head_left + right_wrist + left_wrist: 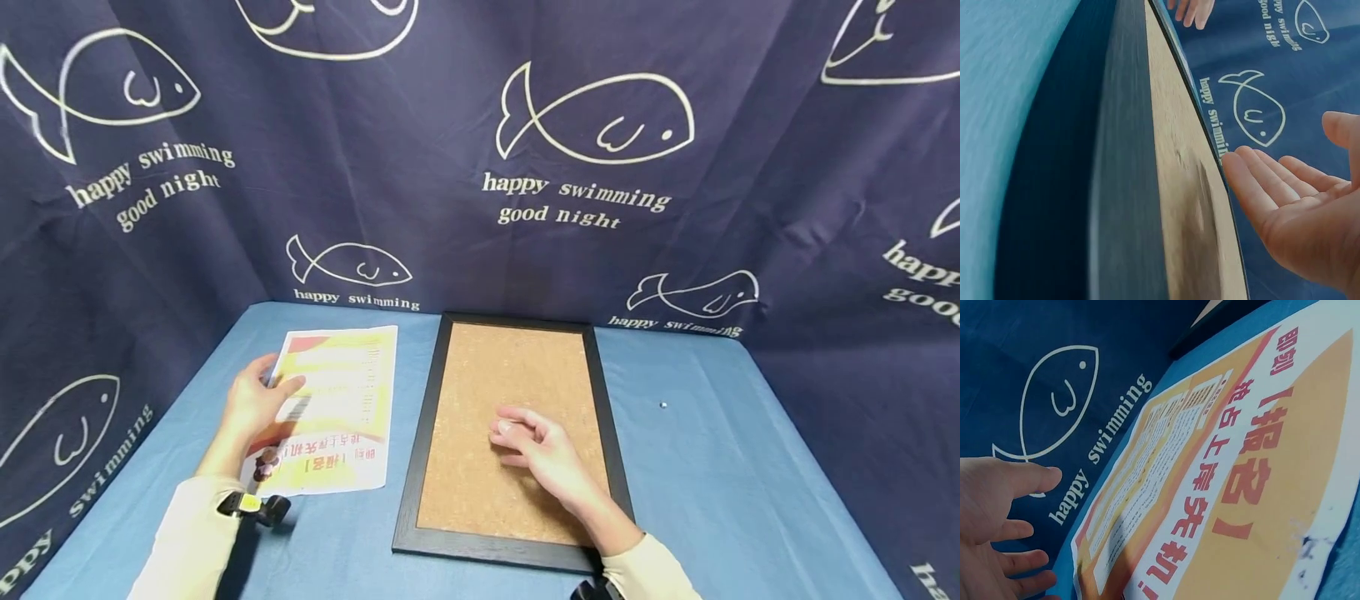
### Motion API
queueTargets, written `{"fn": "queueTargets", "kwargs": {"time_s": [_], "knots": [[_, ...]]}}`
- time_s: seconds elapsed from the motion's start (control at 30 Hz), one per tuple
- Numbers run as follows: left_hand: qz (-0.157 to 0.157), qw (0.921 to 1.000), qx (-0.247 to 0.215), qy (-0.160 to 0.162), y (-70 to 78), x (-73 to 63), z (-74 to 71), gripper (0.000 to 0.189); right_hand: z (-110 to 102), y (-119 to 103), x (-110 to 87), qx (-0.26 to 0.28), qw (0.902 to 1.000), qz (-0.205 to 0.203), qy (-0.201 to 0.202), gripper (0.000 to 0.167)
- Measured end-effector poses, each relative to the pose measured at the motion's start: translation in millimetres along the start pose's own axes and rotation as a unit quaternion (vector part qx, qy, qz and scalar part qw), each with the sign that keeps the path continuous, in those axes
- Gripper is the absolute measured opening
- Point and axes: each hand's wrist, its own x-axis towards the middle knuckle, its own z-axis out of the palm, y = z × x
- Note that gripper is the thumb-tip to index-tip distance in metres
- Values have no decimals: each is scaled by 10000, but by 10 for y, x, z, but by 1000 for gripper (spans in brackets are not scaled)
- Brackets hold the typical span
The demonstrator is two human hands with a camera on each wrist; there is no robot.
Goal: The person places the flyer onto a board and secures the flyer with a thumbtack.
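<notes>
A printed poster (341,358) in yellow, white and red lies on the left of the table, its large red characters upside down in the head view. My left hand (253,402) is over its left edge, fingers spread and thumb pointing across the sheet. In the left wrist view the fingers (1022,559) are apart with nothing between them. Right of the poster lies a cork board (517,358) with a black frame (611,417). Over the cork hovers my right hand (551,458), palm turned inward, its fingers (1272,178) loosely extended and holding nothing.
Blue cloth (720,492) covers the table. A tiny shiny piece (663,405) lies on it, right of the frame. Behind and at the sides hangs a dark blue curtain (450,208) with white fish and lettering. Wrist cameras (272,509) are strapped over pale sleeves.
</notes>
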Motion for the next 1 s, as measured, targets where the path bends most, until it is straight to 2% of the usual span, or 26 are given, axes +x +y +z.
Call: {"fn": "queueTargets", "kwargs": {"time_s": [0.3,0.6,0.87,1.0], "knots": [[-479,9985,180,-166,-110,65,-2,88,199,39,64,191,9992,80,-331,51],[-726,9958,553,-13,-121,207,22,88,391,50,175,454,9964,285,-661,53],[-648,9946,804,91,-138,271,32,85,551,58,227,475,9950,265,-834,52],[-737,9938,831,39,-137,293,35,85,621,69,273,599,9938,323,-880,51]]}}
